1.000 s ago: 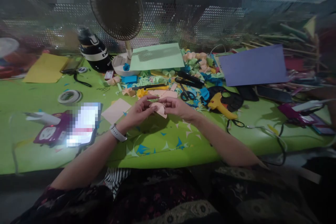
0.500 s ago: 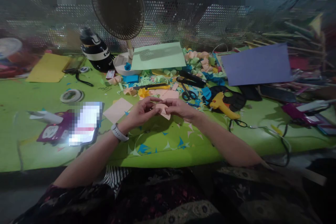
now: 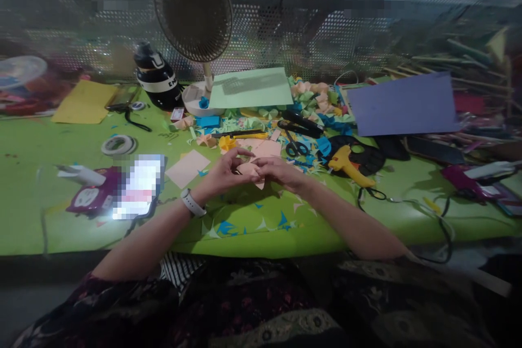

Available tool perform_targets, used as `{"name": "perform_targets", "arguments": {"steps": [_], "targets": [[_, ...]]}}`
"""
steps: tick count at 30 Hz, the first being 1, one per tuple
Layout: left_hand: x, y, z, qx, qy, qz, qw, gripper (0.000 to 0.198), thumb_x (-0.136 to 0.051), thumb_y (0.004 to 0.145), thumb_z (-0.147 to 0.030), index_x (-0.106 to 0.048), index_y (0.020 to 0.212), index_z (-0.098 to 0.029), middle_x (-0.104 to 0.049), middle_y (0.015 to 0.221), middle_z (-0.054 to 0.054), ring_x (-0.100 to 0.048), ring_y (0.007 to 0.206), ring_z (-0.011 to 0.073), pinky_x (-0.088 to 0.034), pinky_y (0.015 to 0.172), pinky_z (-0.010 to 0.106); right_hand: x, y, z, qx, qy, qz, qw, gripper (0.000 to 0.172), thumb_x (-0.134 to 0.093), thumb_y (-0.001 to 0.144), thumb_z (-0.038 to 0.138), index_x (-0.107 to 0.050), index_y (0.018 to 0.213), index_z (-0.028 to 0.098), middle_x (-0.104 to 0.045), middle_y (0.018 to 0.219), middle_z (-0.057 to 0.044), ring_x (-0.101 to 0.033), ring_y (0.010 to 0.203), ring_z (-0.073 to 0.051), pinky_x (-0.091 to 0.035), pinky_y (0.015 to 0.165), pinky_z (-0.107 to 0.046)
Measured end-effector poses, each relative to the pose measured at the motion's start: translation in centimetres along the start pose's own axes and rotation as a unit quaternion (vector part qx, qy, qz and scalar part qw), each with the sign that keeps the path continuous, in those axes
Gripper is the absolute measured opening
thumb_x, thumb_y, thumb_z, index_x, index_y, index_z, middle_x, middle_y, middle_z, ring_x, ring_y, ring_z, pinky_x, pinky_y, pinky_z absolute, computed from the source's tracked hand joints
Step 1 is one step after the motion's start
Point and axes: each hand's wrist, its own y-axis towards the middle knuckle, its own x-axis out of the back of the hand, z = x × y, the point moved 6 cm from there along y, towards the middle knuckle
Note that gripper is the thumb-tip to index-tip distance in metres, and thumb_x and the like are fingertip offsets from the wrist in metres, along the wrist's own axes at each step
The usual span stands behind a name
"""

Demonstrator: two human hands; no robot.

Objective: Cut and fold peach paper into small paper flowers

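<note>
A small peach paper piece [image 3: 248,168] is pinched between both hands above the green table. My left hand [image 3: 228,171], with a white watch on its wrist, is closed on the paper's left side. My right hand [image 3: 277,172] grips the right side, fingertips meeting the left ones. Part of the paper is hidden by the fingers, and a pointed tip hangs below them. Left of my hands lies a flat peach paper square [image 3: 188,168]. Behind them are a larger peach sheet [image 3: 267,148], a yellow paper flower [image 3: 227,143] and black scissors [image 3: 297,148].
Coloured scraps [image 3: 228,227] lie near the table's front edge. A yellow glue gun [image 3: 346,166] with a cable rests at right. At left are a lit phone [image 3: 141,187] and a tape roll [image 3: 118,145]. A fan [image 3: 193,11] and a black bottle [image 3: 157,79] stand behind.
The camera view has shifted slightly, so the whole scene sits further right. Both hands still hold the peach paper; their fingers have moved closer together over it, covering more of it.
</note>
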Motion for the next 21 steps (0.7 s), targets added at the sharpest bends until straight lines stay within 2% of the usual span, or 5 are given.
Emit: {"name": "perform_targets", "arguments": {"steps": [3,6,9,14,21], "targets": [[0.2,-0.1,0.1,0.017,0.014,-0.008,1.000,0.055,-0.082,0.071,-0.039,-0.053,0.113,-0.017,-0.061,0.066,-0.003,-0.049,0.055,0.0090,-0.032,0.052,0.022,0.1,-0.5,1.1,0.058,-0.130,0.000,0.990,0.023,-0.065,0.076,0.038,-0.070,0.085,0.017,-0.067,0.082,-0.002,-0.058,0.076,-0.016,-0.044,0.067,-0.027],[0.3,0.0,0.3,0.021,0.017,-0.008,1.000,0.049,-0.079,0.073,-0.034,-0.053,0.111,-0.017,-0.059,0.064,-0.005,-0.048,0.053,0.0079,-0.031,0.051,0.021,-0.2,-1.1,2.1,0.118,-0.269,-0.029,0.955,0.032,-0.065,0.082,0.049,-0.065,0.073,0.018,-0.060,0.068,0.000,-0.051,0.065,-0.014,-0.038,0.061,-0.026],[0.1,0.1,0.8,0.021,0.016,0.010,1.000,0.049,-0.078,0.074,-0.033,-0.053,0.112,-0.016,-0.060,0.065,-0.004,-0.052,0.055,0.0088,-0.034,0.054,0.022,-0.9,-1.4,2.6,0.165,-0.322,-0.041,0.931,0.037,-0.060,0.086,0.048,-0.059,0.064,0.019,-0.055,0.062,0.000,-0.047,0.060,-0.013,-0.035,0.058,-0.026],[0.3,0.3,1.0,0.014,-0.011,0.017,1.000,0.054,-0.080,0.074,-0.032,-0.055,0.119,-0.016,-0.061,0.071,-0.002,-0.057,0.061,0.0103,-0.040,0.057,0.023,-0.7,-1.0,2.4,0.176,-0.313,-0.037,0.933,0.039,-0.058,0.089,0.051,-0.058,0.066,0.020,-0.057,0.065,-0.001,-0.050,0.063,-0.014,-0.037,0.060,-0.027],[1.0,0.3,-0.2,0.029,-0.107,0.030,0.993,0.059,-0.080,0.075,-0.028,-0.052,0.126,-0.018,-0.063,0.077,-0.002,-0.062,0.070,0.0113,-0.046,0.064,0.024,0.9,-1.1,2.8,0.112,-0.178,-0.039,0.977,0.038,-0.054,0.091,0.051,-0.060,0.071,0.020,-0.064,0.064,-0.001,-0.060,0.063,-0.016,-0.047,0.069,-0.031]]}}
